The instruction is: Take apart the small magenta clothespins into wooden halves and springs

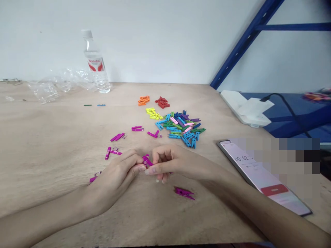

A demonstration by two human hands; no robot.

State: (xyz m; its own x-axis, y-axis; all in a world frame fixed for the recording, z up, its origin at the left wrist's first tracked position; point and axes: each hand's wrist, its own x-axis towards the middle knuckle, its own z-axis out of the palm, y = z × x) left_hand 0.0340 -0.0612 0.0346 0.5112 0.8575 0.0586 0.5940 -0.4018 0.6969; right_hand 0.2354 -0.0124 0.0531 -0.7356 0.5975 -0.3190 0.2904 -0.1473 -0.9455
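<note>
Between curled hands (116, 175), likely magenta clothespin (147, 160)

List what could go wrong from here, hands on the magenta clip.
The small magenta clothespin pinched between the left hand and the right hand could slip and get mixed up with the other magenta clothespins nearby. The right forearm lies close to the phone, so it might touch the red on-screen button.

We read a timer beginning 00:02 on the phone screen (249, 168); the water bottle's red-and-white label (96, 64) stays too blurred to read.
</note>
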